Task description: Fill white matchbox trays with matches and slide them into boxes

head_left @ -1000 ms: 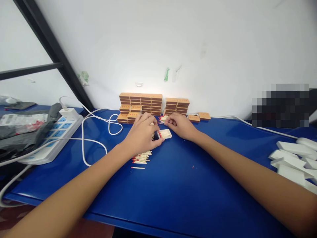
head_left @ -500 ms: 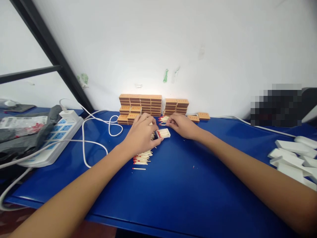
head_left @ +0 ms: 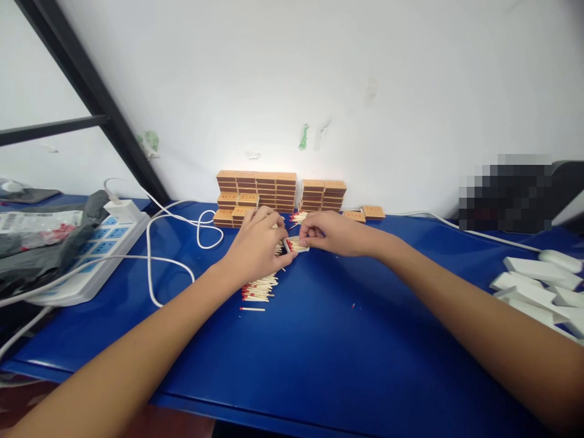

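Note:
My left hand (head_left: 261, 242) grips a small white matchbox tray (head_left: 287, 246) between thumb and fingers, just above the blue table. Red-headed matches (head_left: 296, 244) lie side by side inside it. My right hand (head_left: 336, 233) is pinched at the tray's right side, with matches at its fingertips; how many I cannot tell. Below my left hand lies a pile of loose matches (head_left: 260, 288), partly hidden by the hand, with a single match (head_left: 252, 309) apart in front. Behind my right hand shows another small heap of matches (head_left: 298, 217).
Stacked matchboxes (head_left: 275, 191) stand against the wall, with a shorter stack (head_left: 323, 193) beside them. Two matchboxes (head_left: 374, 212) lie further right. A power strip (head_left: 98, 249) and white cable (head_left: 150, 261) occupy the left. White blocks (head_left: 538, 283) are piled at right.
My right hand has moved from the rear match heap towards me and over the tray. My left hand keeps hold of the tray; the view has shifted slightly.

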A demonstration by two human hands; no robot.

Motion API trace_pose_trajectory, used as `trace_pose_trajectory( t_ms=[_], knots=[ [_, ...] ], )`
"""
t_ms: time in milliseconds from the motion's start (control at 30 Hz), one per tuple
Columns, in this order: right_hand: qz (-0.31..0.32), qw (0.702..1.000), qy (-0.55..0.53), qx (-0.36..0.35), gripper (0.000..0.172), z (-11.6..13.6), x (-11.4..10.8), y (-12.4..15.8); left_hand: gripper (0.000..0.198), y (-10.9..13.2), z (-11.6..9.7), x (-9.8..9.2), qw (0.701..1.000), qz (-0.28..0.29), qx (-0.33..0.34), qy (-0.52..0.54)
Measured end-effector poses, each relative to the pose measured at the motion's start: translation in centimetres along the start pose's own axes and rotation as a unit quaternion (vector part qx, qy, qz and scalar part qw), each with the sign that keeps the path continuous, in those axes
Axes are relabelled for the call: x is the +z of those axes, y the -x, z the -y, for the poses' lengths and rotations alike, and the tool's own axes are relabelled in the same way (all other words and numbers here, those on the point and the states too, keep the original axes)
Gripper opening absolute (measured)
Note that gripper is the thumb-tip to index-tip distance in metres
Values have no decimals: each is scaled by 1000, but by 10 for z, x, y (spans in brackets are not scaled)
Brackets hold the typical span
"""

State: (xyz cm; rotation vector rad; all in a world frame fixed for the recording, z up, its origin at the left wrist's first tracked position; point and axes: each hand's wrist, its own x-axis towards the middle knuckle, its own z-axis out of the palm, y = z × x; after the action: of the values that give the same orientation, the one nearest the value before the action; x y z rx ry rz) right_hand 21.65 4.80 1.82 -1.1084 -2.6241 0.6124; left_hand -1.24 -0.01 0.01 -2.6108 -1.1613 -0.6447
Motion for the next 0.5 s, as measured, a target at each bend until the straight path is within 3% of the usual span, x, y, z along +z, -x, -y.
trace_pose_trajectory(
  t_ms=[233, 333, 500],
  knots=[
    [-149, 989, 13, -9, 15, -29, 15, -6, 29, 0, -1, 0, 1000, -1, 9, 25],
    [-153, 987, 38, -35, 27, -45, 25, -8, 30, 0, -1, 0, 999, 2, 12, 29],
    [-155, 986, 44, -35, 13, -54, 33, -10, 29, 1, 0, 1, 999, -5, 16, 30]
  ],
)
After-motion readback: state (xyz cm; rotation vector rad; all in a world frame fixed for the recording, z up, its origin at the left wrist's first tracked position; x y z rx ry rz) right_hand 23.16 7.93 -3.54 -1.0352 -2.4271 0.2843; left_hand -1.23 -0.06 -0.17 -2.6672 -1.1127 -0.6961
